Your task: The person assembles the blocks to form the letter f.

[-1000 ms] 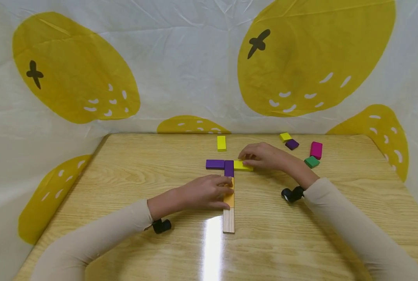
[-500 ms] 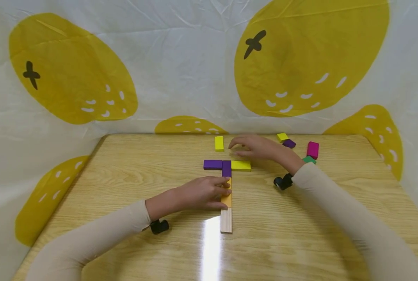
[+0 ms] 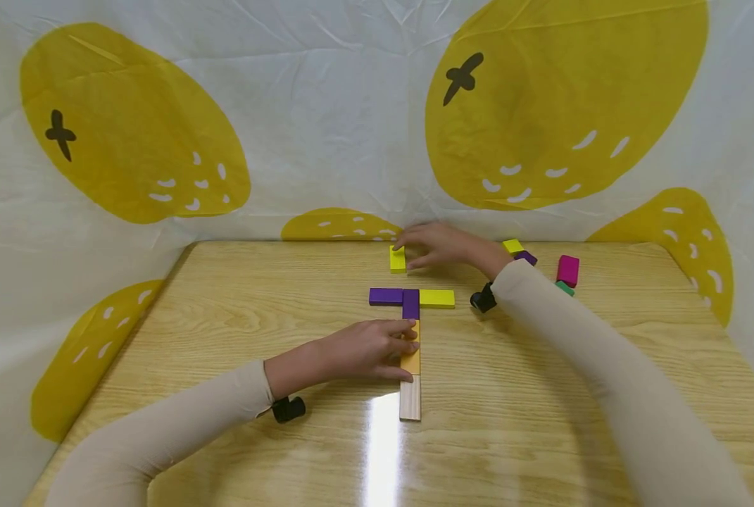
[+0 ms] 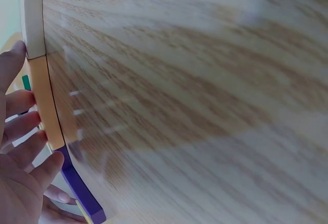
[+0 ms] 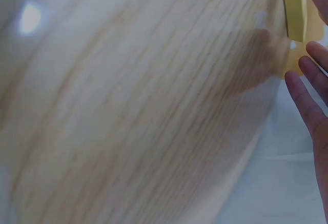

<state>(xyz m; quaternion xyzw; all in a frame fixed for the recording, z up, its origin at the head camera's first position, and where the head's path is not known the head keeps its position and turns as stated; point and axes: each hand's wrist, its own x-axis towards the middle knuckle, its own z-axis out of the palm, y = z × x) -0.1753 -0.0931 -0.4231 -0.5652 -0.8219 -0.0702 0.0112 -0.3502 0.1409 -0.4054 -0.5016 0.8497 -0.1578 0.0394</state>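
Note:
My left hand point(image 3: 364, 350) rests its slightly bent fingers on an orange block point(image 3: 413, 363) in a line of wooden blocks. A plain wood block point(image 3: 410, 403) continues the line nearer to me. Beyond the orange, an upright-lying purple block point(image 3: 411, 307) meets a crosswise purple block point(image 3: 386, 296) on its left and a crosswise yellow block point(image 3: 436, 299) on its right. At the far side, my right hand point(image 3: 440, 244) reaches over a separate yellow block point(image 3: 398, 262), its fingertips right beside it. In the right wrist view, spread fingers point(image 5: 305, 93) flank that block.
At the back right lie another yellow block point(image 3: 512, 246), a purple block point(image 3: 526, 258), a pink block point(image 3: 568, 270) and a green block point(image 3: 564, 288), partly behind the right sleeve point(image 3: 579, 338). A lemon-print cloth point(image 3: 338, 127) hangs behind the table's far edge.
My right hand has left the crosswise yellow block and moved back and left to the separate yellow block at the far edge. The left hand has stayed on the orange block.

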